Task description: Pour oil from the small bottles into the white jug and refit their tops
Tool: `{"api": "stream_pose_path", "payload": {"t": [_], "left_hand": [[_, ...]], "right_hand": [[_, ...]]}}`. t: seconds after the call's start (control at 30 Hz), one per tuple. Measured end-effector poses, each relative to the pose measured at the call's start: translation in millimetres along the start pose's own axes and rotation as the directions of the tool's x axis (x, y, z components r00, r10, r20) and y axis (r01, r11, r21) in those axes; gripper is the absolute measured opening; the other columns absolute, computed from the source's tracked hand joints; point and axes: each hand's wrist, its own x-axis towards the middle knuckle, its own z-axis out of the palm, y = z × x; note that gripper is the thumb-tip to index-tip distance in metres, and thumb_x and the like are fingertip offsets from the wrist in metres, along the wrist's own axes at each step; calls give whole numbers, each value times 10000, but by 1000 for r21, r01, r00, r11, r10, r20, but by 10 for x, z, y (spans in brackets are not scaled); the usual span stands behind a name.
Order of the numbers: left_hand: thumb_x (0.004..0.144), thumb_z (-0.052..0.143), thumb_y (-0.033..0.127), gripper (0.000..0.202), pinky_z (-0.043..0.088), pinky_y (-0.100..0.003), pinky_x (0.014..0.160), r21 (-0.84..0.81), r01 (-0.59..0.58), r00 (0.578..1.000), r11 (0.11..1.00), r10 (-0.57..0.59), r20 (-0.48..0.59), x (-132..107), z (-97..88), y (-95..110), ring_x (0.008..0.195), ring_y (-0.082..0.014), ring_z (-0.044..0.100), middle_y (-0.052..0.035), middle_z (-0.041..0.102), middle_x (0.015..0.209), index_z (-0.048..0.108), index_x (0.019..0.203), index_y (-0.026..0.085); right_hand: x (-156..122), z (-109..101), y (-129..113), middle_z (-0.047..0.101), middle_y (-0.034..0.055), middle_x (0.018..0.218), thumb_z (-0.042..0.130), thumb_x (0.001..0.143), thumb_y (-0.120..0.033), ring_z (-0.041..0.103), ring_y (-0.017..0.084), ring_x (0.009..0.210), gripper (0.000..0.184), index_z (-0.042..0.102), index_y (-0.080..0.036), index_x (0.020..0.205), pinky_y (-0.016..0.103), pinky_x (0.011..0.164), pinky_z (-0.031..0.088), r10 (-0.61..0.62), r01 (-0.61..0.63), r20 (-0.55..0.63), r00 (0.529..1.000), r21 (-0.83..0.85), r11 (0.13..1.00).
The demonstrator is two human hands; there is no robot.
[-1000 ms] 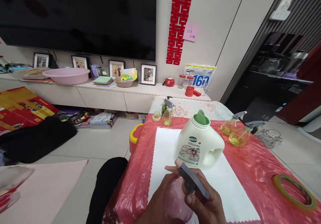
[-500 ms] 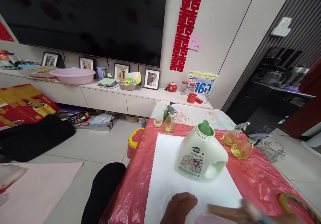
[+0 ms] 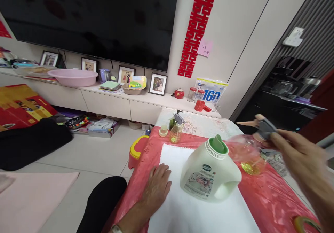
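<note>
My right hand [image 3: 294, 144], somewhat blurred, grips a clear spray bottle [image 3: 244, 146] by its grey spray head. The bottle is tilted above the right side of the table, in front of another spray bottle with yellow liquid [image 3: 252, 167]. Flat on the left edge of a white scalloped sheet [image 3: 172, 215] lies my left hand [image 3: 158, 184], its fingers stretched out and holding nothing. Between the hands a pale green detergent jug [image 3: 190, 168] stands upright on the sheet. In its mouth sits a green spout [image 3: 217, 144].
Red plastic film [image 3: 276, 198] covers the table. At the far left corner are a spray bottle [image 3: 176, 133] and a pale round cap [image 3: 163, 131]. A tape roll [image 3: 305, 222] lies at the near right. A red-and-yellow stool [image 3: 138, 147] stands left of the table.
My right hand has risen from the near edge to the right side, carrying the spray bottle. My left hand has moved left and flattened on the sheet.
</note>
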Motion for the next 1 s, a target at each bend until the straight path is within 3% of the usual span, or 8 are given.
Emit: {"api": "stream_pose_path", "payload": {"t": [0.13, 0.23, 0.33, 0.43, 0.57, 0.7, 0.87, 1.0], "left_hand": [[905, 519, 130, 317, 454, -524, 1063, 50, -2, 996, 999, 7, -91, -69, 81, -4, 1227, -281, 630, -65, 714, 1262, 620, 1186, 237], [904, 510, 131, 340, 436, -494, 1053, 104, -39, 990, 994, 53, -131, -73, 51, -14, 1204, -266, 640, -55, 721, 1250, 608, 1211, 238], [890, 531, 155, 339, 436, -442, 1017, 169, -113, 980, 979, 137, -143, -37, 0, -48, 1172, -254, 649, -45, 732, 1219, 610, 1211, 233], [867, 553, 175, 339, 428, -408, 1001, 218, -164, 968, 962, 200, -154, -14, 10, -100, 1145, -244, 655, -39, 740, 1188, 620, 1193, 239], [853, 534, 215, 328, 417, -413, 1004, 260, -191, 949, 947, 246, -197, -32, 149, -186, 1127, -256, 658, -51, 751, 1154, 641, 1162, 240], [837, 540, 213, 320, 428, -405, 1004, 299, -227, 932, 927, 295, -210, -44, 220, -257, 1088, -253, 674, -54, 765, 1124, 663, 1131, 242], [808, 573, 180, 363, 438, -377, 978, 338, -280, 931, 898, 339, -131, -25, 131, -303, 1093, -241, 684, -40, 768, 1147, 658, 1154, 247], [774, 577, 175, 377, 415, -390, 979, 362, -286, 927, 887, 351, -128, 14, 79, -288, 1072, -246, 689, -37, 775, 1124, 660, 1137, 239]], "right_hand": [[382, 903, 90, 699, 41, 774, 718, 801, -474, 697, 213, 700, 334, 702, -180, 956, 314, 664, 588, 94, -107, 144, 985, 88, 990], [557, 1550, 277, 685, 22, 834, 700, 930, -391, 670, 146, 706, 267, 669, -132, 985, 307, 724, 597, 114, -155, 271, 956, 135, 979], [692, 2035, 443, 665, 23, 907, 643, 1011, -366, 653, 127, 764, 247, 651, -119, 1028, 299, 746, 592, 130, -195, 359, 924, 150, 969], [801, 2377, 567, 660, 32, 952, 637, 1017, -364, 653, 135, 807, 245, 650, -122, 1048, 302, 759, 591, 140, -225, 424, 895, 157, 962], [909, 2679, 704, 652, 46, 1011, 633, 1017, -364, 649, 146, 847, 250, 643, -127, 1097, 311, 770, 593, 151, -265, 486, 861, 175, 948], [980, 2854, 810, 647, 52, 1040, 638, 1014, -361, 651, 154, 871, 265, 633, -124, 1133, 322, 781, 594, 150, -287, 531, 834, 186, 940], [1023, 2953, 864, 643, 60, 1073, 633, 1016, -367, 649, 164, 905, 275, 631, -129, 1154, 338, 808, 591, 153, -273, 544, 825, 147, 951], [1047, 2917, 838, 640, 63, 1094, 643, 1010, -357, 646, 167, 917, 271, 633, -133, 1161, 340, 812, 590, 147, -240, 549, 823, 102, 965]]}}
